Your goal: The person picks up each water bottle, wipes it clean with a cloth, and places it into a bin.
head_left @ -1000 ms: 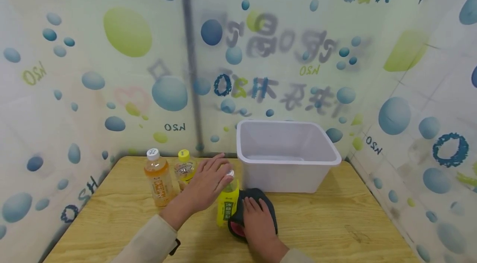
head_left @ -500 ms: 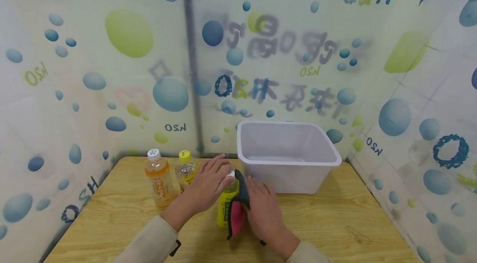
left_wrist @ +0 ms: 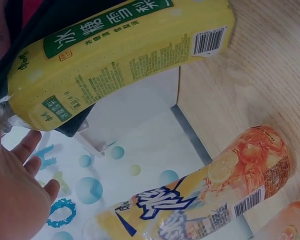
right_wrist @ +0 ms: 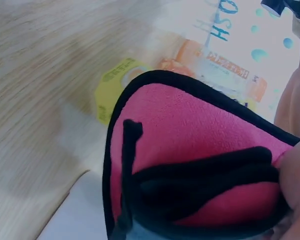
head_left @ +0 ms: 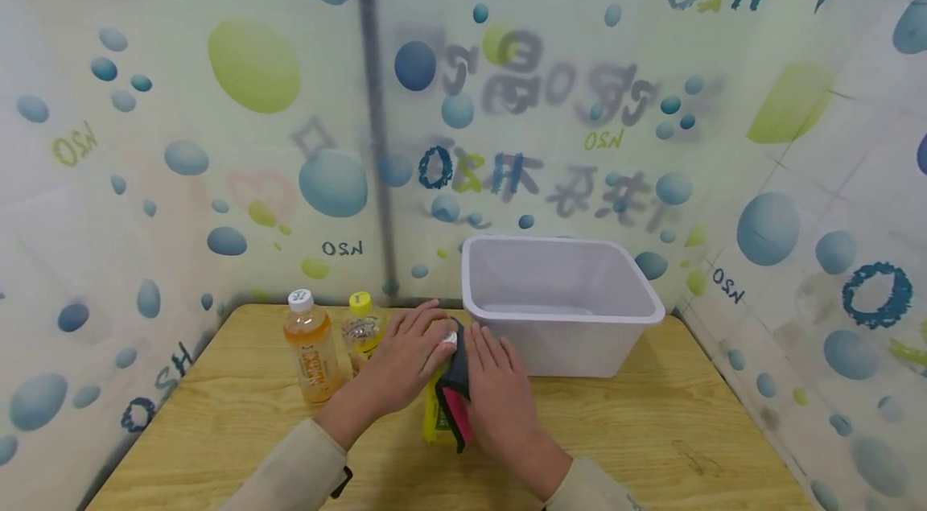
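A square-sided yellow drink bottle (head_left: 437, 418) with a white cap stands on the table. My left hand (head_left: 398, 358) holds it near the cap; in the left wrist view some fingers (left_wrist: 27, 150) stick out free past the bottle neck. My right hand (head_left: 501, 398), fingers straight, presses a dark fabric piece (head_left: 455, 374) with pink lining against the bottle's right side. The right wrist view shows its pink inner face (right_wrist: 170, 120), black edging and a folded pocket-like part; I cannot tell its kind. The yellow bottle (right_wrist: 107, 92) is partly hidden behind the fabric.
Left of the hands stand a bottle of orange drink (head_left: 313, 362) with a white cap and a yellow-capped bottle (head_left: 360, 326), partly behind my left hand. A white plastic tub (head_left: 561, 346) stands at the back right. Patterned curtains (head_left: 253, 60) surround the wooden table (head_left: 637, 430).
My right hand has lifted the fabric piece from the table, turned it upright and brought it against the yellow bottle's side. The left hand has stayed at the cap.
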{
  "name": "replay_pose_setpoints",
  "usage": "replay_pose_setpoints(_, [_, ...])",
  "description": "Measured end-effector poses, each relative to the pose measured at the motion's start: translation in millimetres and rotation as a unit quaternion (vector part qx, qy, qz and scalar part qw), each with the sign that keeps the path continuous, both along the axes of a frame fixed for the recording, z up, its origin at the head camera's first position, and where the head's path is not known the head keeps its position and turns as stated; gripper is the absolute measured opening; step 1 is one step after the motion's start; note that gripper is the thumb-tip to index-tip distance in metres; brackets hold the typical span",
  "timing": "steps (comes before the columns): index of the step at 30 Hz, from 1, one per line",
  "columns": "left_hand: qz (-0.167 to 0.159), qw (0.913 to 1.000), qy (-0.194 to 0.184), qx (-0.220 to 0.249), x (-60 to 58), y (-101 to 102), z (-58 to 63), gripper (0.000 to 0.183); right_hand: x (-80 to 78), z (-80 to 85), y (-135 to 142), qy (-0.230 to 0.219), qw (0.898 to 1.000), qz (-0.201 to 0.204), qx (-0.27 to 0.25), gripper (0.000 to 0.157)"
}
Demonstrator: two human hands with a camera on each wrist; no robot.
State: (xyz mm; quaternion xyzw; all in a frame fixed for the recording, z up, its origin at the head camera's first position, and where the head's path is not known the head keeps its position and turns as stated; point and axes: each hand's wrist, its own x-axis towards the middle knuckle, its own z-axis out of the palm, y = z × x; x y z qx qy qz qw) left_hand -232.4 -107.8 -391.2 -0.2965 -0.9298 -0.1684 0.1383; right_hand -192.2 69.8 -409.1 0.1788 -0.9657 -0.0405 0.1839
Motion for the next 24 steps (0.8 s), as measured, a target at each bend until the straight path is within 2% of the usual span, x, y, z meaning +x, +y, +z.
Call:
replay_pose_setpoints(6, [-0.004,0.9999,-0.009,0.004,-0.7,-1,0.6,0.04,-1.2,-8.2,6,-0.002,1.0,-0.001,0.02,0.083])
replay_pose_setpoints(10, [-0.008,0.9999,-0.012,0.006,-0.7,-2,1.5,0.042,-0.4,-16.2,8,-0.023,0.999,-0.014,0.029,0.082])
replay_pose_setpoints(15, [-0.011,0.9998,-0.01,0.012,-0.3,-2,1.4,0.04,1.6,-39.2,6,-0.079,0.996,-0.03,0.039,0.076])
replay_pose_setpoints(20, [-0.012,0.9997,-0.015,0.016,-0.6,-2,-0.2,0.04,0.5,-61.6,3,-0.109,0.992,-0.038,0.06,0.07])
replay_pose_setpoints(24, [-0.012,0.9997,-0.012,0.016,-1.1,-1,-2.1,0.039,-1.7,-76.2,2,-0.119,0.987,-0.036,0.103,0.052])
